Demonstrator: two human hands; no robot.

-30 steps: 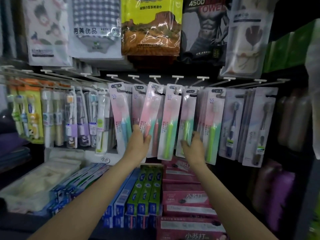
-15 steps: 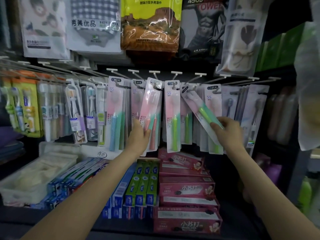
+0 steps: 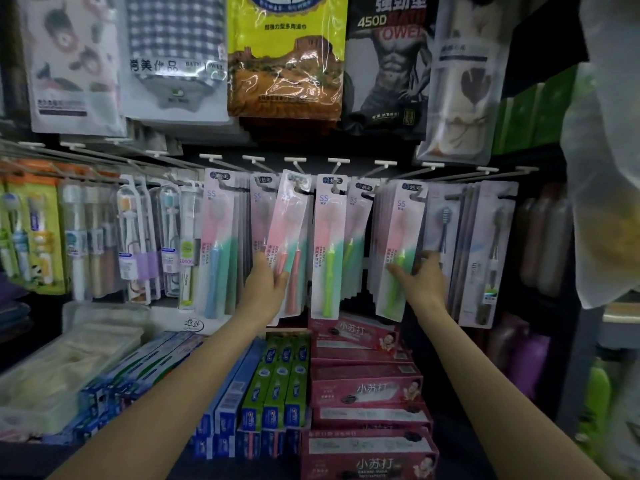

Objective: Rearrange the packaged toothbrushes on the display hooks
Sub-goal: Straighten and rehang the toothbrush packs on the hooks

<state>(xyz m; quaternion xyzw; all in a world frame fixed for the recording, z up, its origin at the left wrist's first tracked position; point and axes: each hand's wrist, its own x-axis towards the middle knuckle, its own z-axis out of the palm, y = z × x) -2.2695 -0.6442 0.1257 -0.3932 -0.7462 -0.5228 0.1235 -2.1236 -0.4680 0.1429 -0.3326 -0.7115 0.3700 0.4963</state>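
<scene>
Pink-and-teal toothbrush packs hang in a row on white display hooks (image 3: 337, 162). My left hand (image 3: 268, 284) grips the lower part of a tilted pack with salmon brushes (image 3: 289, 233), which hangs on its hook. To the right, a green-brush pack (image 3: 329, 244) hangs alone and straight. My right hand (image 3: 424, 277) pinches the front green-brush pack (image 3: 400, 237) of a thick stack, fingers across its front and thumb at its right edge. That pack hangs upright on its hook.
Grey toothbrush packs (image 3: 485, 251) hang just right of my right hand, blue-brush packs (image 3: 218, 244) and clear cases (image 3: 131, 237) to the left. Toothpaste boxes (image 3: 363, 389) are stacked below. Bagged towels (image 3: 285, 57) hang above. A translucent bag (image 3: 606, 202) hangs at the far right.
My right hand brought the green-brush pack from a tilted position down onto the stack at the right, where it now hangs straight. My left hand kept its hold on the salmon-brush pack.
</scene>
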